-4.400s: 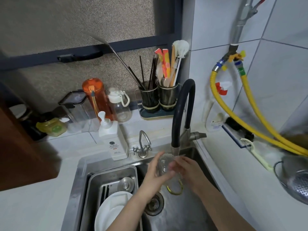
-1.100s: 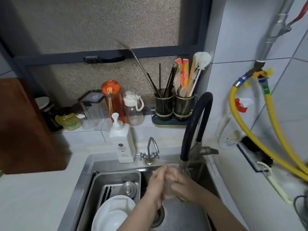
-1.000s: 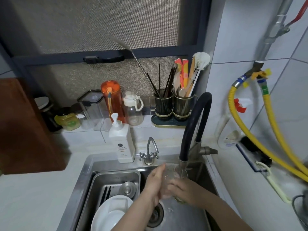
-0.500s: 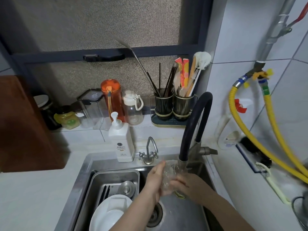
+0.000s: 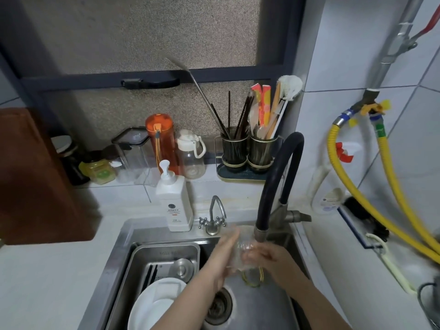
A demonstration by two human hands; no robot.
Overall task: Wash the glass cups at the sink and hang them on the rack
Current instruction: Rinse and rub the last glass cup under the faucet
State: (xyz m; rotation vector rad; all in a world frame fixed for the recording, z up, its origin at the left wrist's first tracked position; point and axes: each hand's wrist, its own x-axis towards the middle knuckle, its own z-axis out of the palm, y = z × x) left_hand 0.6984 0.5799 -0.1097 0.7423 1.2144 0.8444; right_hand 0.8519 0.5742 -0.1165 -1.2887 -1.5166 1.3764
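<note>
A clear glass cup [image 5: 245, 252] with a gold rim sits between my two hands over the steel sink [image 5: 119, 248], just below the black faucet spout [image 5: 260, 232]. My left hand [image 5: 222, 256] wraps the cup from the left, fingers pointing up. From the right, my right hand [image 5: 273, 257] grips the cup's side. The cup's gold rim [image 5: 252, 277] points down toward the basin. Both hands are motion-blurred. No rack for cups is in view.
A steel tub [image 5: 164, 253] with a white plate [image 5: 154, 306] and a lid fills the sink's left half. The drain [image 5: 217, 306] lies below my hands. A soap pump bottle [image 5: 173, 201], a small tap [image 5: 213, 217], utensil holders [image 5: 247, 151] and yellow hoses [image 5: 357, 186] surround the sink.
Both hands stay on the cup under the spout and keep shifting around it; the cup has turned slightly and the gold rim shows lower. The view has barely moved.
</note>
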